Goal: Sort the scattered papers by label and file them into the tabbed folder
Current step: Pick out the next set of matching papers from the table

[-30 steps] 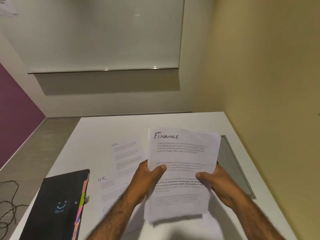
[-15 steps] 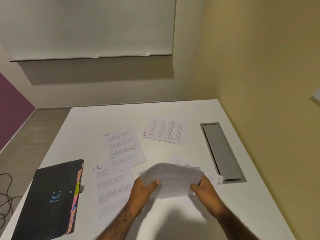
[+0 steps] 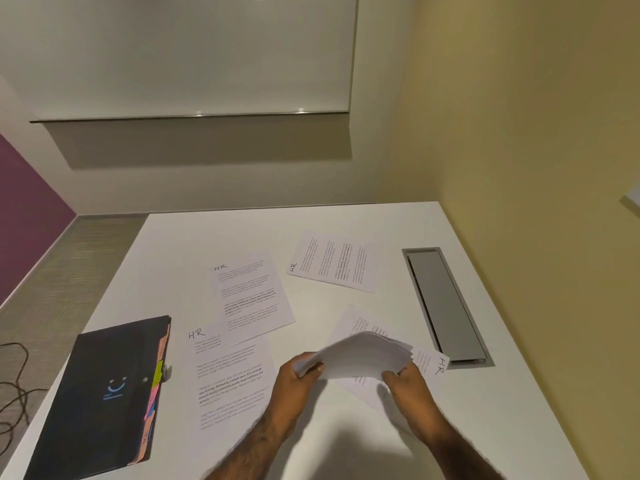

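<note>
My left hand [image 3: 298, 379] and my right hand [image 3: 408, 386] grip the two ends of a stack of white papers [image 3: 360, 355], held low and nearly flat over the table. Under it lies a sheet marked HR [image 3: 433, 363]. Three more HR sheets lie flat: one in front of my left hand [image 3: 228, 379], one in the middle [image 3: 251, 292], one turned sideways further back [image 3: 334, 261]. The black tabbed folder [image 3: 100, 396] lies closed at the left, coloured tabs along its right edge.
The white table [image 3: 346, 220] stands against a yellow wall on the right. A grey cable hatch [image 3: 445, 306] is set into the table near my right hand. Dark cables [image 3: 14, 393] lie on the floor at the left.
The stack stood upright facing me with FINANCE at its top; both hands have lowered it and tipped it flat towards the table. The view has tilted down a little.
</note>
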`<state>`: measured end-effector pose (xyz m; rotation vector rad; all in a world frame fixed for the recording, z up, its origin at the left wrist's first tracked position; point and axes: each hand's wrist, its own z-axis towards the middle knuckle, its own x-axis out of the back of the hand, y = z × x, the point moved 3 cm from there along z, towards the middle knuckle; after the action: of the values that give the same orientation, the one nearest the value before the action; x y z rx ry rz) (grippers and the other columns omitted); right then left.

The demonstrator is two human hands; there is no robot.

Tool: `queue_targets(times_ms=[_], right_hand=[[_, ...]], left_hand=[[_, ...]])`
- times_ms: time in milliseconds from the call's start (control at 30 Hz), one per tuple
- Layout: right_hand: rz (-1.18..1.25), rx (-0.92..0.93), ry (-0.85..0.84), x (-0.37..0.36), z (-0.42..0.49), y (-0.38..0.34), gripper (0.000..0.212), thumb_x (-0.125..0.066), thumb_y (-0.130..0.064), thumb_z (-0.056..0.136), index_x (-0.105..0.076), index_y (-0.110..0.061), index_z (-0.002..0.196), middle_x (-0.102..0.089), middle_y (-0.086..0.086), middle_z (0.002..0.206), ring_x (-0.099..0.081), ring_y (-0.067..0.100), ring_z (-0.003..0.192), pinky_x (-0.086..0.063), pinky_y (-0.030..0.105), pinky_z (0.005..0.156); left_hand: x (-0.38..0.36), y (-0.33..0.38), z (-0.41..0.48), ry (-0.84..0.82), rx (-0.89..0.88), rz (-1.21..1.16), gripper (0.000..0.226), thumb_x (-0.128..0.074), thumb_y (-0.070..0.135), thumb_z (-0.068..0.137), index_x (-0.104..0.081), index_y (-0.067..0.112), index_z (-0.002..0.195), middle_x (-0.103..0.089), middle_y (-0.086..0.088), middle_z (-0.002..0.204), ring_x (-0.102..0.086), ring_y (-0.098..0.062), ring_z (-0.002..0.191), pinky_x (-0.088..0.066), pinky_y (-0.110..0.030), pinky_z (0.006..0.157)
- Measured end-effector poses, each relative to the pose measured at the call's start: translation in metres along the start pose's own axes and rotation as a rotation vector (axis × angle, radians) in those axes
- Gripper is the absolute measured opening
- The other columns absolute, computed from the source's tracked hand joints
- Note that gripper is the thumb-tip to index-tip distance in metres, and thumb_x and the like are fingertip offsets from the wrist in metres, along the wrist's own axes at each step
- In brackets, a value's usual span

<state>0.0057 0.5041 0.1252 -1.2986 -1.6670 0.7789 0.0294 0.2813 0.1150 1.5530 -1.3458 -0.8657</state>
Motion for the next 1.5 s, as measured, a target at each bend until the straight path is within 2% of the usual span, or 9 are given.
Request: queue_targets(times_ms=[167, 300, 400, 533, 733, 833, 1100, 1367, 1500], right_hand=[[0.104, -0.018, 0.016, -0.002, 0.0, 0.001, 0.04, -0.053, 0.002, 0.095, -0.063, -0.033, 0.112, -0.072, -0.001, 0.111, -0.066, 0.017, 0.107, -0.053, 0.034, 0.094], [0.131, 0.006, 0.048, -0.001, 0.002, 0.002, 0.035, -0.052, 0.001, 0.097, -0.062, -0.025, 0.12, -0.07, -0.001, 0.115, -0.064, 0.016, 0.109, -0.05, 0.023, 0.088], [0.143, -0.008, 0.041, 0.0, 0.002, -0.001, 0.032, -0.052, 0.003, 0.098, -0.06, -0.019, 0.12, -0.069, -0.002, 0.111, -0.063, 0.007, 0.099, -0.05, 0.012, 0.071], [0.091, 0.008, 0.031, -0.004, 0.003, -0.001, 0.03, -0.052, 0.002, 0.097, -0.06, -0.016, 0.121, -0.069, -0.001, 0.11, -0.064, 0.017, 0.102, -0.047, 0.023, 0.082], [0.131, 0.056, -0.052, 0.001, -0.003, -0.03, 0.03, -0.054, 0.004, 0.096, -0.071, -0.018, 0.107, -0.079, -0.008, 0.098, -0.075, 0.005, 0.084, -0.054, 0.014, 0.064], [0.169, 0.051, -0.173, -0.004, -0.001, -0.041, 0.031, -0.055, 0.007, 0.095, -0.069, -0.01, 0.117, -0.079, 0.001, 0.105, -0.076, 0.013, 0.09, -0.058, 0.022, 0.07], [0.224, 0.081, -0.258, -0.035, -0.003, -0.046, 0.031, -0.065, 0.001, 0.093, -0.069, -0.02, 0.115, -0.078, 0.001, 0.11, -0.074, 0.015, 0.098, -0.059, 0.025, 0.082], [0.199, 0.025, -0.395, -0.089, -0.012, -0.043, 0.023, -0.063, 0.001, 0.094, -0.07, -0.007, 0.115, -0.078, 0.009, 0.107, -0.076, 0.028, 0.096, -0.058, 0.036, 0.082], [0.181, 0.0, -0.399, -0.139, -0.018, -0.045, 0.02, -0.063, -0.001, 0.095, -0.071, -0.006, 0.113, -0.078, 0.011, 0.105, -0.076, 0.033, 0.096, -0.057, 0.05, 0.091]], left_hand=[[0.003, -0.004, 0.001, -0.024, 0.005, 0.001, 0.029, -0.071, 0.026, 0.081, -0.076, 0.019, 0.108, -0.08, 0.005, 0.104, -0.072, -0.016, 0.105, -0.053, -0.028, 0.094], [0.004, -0.002, 0.004, 0.001, -0.005, 0.013, 0.02, -0.068, 0.007, 0.093, -0.077, 0.019, 0.107, -0.079, 0.003, 0.104, -0.072, -0.015, 0.103, -0.052, -0.029, 0.093], [0.008, -0.003, 0.004, 0.016, -0.003, 0.031, 0.022, -0.073, 0.014, 0.088, -0.076, 0.022, 0.108, -0.079, 0.007, 0.104, -0.072, -0.01, 0.101, -0.054, -0.027, 0.091], [0.01, -0.008, -0.002, 0.04, -0.015, 0.103, 0.018, -0.072, 0.014, 0.091, -0.074, 0.03, 0.1, -0.078, 0.019, 0.094, -0.071, 0.004, 0.091, -0.052, -0.025, 0.087], [0.023, 0.033, -0.006, 0.048, -0.083, 0.085, 0.015, -0.063, 0.017, 0.1, -0.076, 0.011, 0.102, -0.081, -0.001, 0.091, -0.078, -0.019, 0.085, -0.059, -0.035, 0.076], [0.033, 0.058, -0.011, 0.046, -0.1, -0.014, 0.014, -0.061, 0.014, 0.1, -0.074, 0.008, 0.103, -0.081, -0.003, 0.087, -0.078, -0.02, 0.081, -0.059, -0.027, 0.065], [0.054, 0.071, -0.029, 0.091, -0.17, 0.045, 0.011, -0.067, 0.021, 0.097, -0.076, 0.017, 0.103, -0.081, 0.0, 0.095, -0.077, -0.017, 0.089, -0.06, -0.025, 0.075], [0.114, 0.041, -0.049, 0.272, -0.031, -0.165, 0.018, -0.062, 0.017, 0.1, -0.071, 0.013, 0.116, -0.08, -0.004, 0.103, -0.077, -0.018, 0.093, -0.06, -0.023, 0.073], [0.179, 0.019, -0.048, 0.306, 0.077, -0.029, 0.031, -0.05, 0.038, 0.106, -0.074, 0.019, 0.109, -0.079, 0.003, 0.102, -0.076, -0.014, 0.096, -0.06, -0.025, 0.081]])
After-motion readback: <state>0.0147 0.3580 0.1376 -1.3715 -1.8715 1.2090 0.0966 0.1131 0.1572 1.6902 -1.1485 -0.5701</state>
